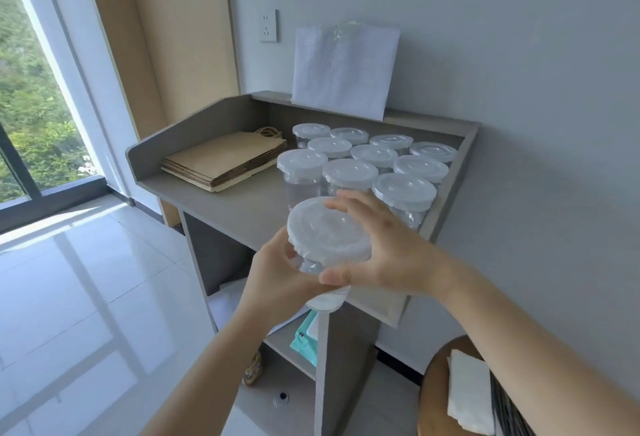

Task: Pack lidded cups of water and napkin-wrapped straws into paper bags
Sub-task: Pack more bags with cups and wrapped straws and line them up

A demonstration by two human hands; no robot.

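1. Held cup (329,231): clear plastic with a white translucent lid pressed on, tilted so that the lid faces the viewer. It sits at the centre of the frame. The left hand (277,283) grips its body from below and the right hand (391,255) curls round the lid rim.
2. Standing cups (349,172): ten of the same kind, lidded and upright, packed close in three staggered rows. They lie right of centre, just above the held cup.
3. Paper bags (221,162): brown, folded flat and stacked, with twisted handles at the far end. They lie left of the standing cups, near but apart.
4. Napkin (467,394): white, folded, lying flat in the lower right corner.
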